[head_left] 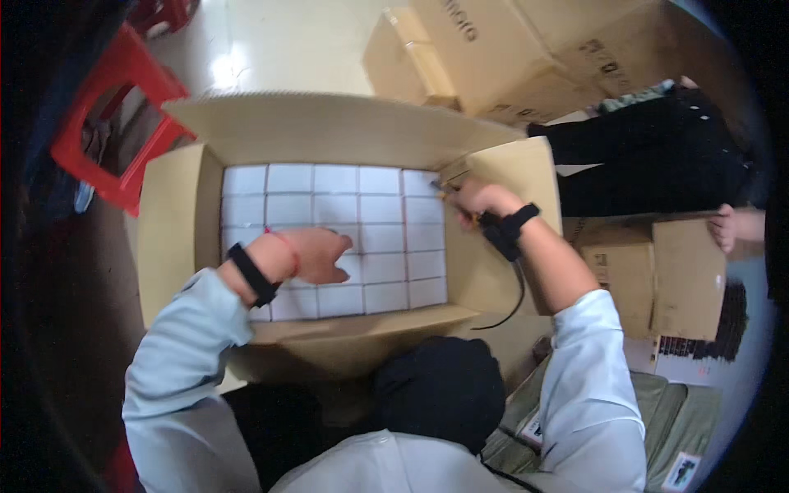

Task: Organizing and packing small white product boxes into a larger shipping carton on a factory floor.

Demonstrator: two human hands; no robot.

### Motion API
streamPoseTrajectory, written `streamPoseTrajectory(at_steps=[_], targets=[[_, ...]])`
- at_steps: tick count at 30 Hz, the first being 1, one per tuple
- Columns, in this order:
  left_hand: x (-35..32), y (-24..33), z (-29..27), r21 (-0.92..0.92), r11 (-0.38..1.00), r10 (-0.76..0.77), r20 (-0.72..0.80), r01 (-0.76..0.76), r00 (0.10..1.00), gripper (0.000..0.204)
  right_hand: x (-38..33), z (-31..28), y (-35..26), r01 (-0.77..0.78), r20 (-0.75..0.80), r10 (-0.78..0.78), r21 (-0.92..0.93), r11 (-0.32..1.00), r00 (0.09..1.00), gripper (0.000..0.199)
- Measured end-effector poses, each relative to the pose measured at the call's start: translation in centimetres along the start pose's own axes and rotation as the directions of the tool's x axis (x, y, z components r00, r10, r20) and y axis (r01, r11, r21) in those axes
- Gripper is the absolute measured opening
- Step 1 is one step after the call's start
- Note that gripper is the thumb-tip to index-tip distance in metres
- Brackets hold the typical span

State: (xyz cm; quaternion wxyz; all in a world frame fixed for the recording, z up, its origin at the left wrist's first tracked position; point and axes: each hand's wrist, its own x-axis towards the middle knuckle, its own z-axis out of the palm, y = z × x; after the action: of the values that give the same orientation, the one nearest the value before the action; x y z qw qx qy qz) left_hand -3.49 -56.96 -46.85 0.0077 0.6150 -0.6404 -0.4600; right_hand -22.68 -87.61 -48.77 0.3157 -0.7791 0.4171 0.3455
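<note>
An open cardboard carton (320, 131) stands in front of me, its flaps folded outward. Rows of small white boxes (337, 208) fill it in a tight grid. Over the middle of these boxes is my left hand (319, 255), thumb and forefinger apart, with nothing seen between them. At the carton's right inner wall, my right hand (485, 201) is closed around a small tool (441, 191) with dark and orange parts; blur hides its exact kind. Both wrists wear black straps, and a thin black cable (519, 296) hangs from the right one.
A red plastic stool (148, 177) is beyond the carton's left side. Large cartons (493, 53) are stacked at the far right. Another person's hand (725, 228) touches a smaller carton (690, 279) on the right. Grey-green packages (657, 411) lie at lower right.
</note>
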Motion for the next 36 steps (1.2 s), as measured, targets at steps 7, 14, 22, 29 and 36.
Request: streamPoseTrajectory(at_steps=[7,14,22,29,36], targets=[[4.6,-2.3,3.9,0.146,0.975,-0.121,-0.273,0.165,0.954,0.059,0.0,2.6,-1.7,0.142,-0.342,-0.537,-0.730,0.668,0.771,0.022],[5.3,-0.6,4.8,0.089,0.988,-0.122,-0.074,0.129,0.990,0.063,-0.8,2.5,-4.9,-0.010,-0.234,-0.439,-0.891,0.454,0.867,0.022],[3.8,-2.1,8.0,0.392,0.890,-0.202,-0.121,0.233,0.972,0.077,-1.2,2.6,-5.2,-0.023,-0.209,-0.418,-0.913,0.407,0.884,0.021],[4.1,-2.0,7.2,0.343,0.903,-0.274,-0.007,0.259,0.962,0.083,-1.1,3.7,-6.0,-0.051,-0.176,-0.423,-0.956,0.290,0.889,0.022],[4.1,-1.8,7.3,0.360,0.896,-0.278,-0.009,0.262,0.961,0.086,-1.1,3.6,-5.3,-0.004,-0.180,-0.484,-0.940,0.341,0.856,0.020]])
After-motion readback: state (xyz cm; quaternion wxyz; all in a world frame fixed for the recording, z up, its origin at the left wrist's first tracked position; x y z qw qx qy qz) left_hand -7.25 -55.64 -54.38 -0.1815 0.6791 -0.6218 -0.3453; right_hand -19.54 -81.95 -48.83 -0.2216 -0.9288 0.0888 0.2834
